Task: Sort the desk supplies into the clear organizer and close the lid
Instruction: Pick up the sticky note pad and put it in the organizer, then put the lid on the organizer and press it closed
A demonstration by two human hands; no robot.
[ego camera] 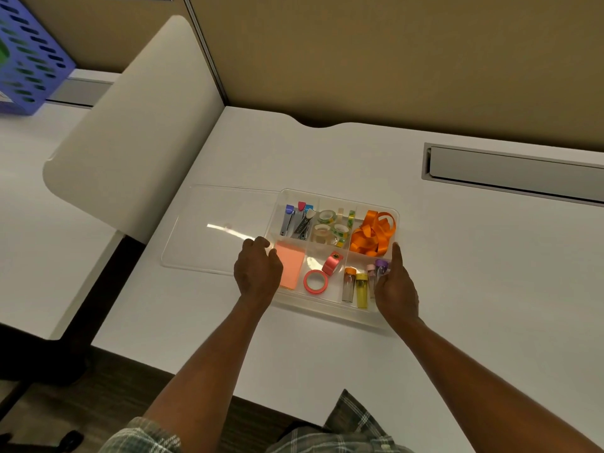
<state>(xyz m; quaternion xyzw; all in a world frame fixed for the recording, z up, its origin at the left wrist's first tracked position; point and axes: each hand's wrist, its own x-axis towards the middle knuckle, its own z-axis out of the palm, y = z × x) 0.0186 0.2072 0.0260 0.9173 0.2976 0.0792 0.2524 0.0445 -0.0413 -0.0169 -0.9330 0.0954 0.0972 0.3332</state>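
The clear organizer [330,308] sits mid-desk with six compartments. They hold mini staplers [295,220], washi tape rolls [330,225], orange ribbon [374,233], a pink sticky-note pad [291,264], pink tape rolls [316,281] and small capped vials [355,284]. Its clear lid [209,230] lies flat on the desk, touching the organizer's left side. My left hand [258,269] has its fingers curled down where the lid meets the organizer's left wall. My right hand [396,287] grips the organizer's right wall, thumb outside, fingers by the vials.
A white curved divider panel [130,125] rises at the left, beyond the lid. A grey cable slot [510,168] is set into the desk at the back right. A purple perforated bin [29,57] stands far left. The near desk edge [228,392] is close to my body.
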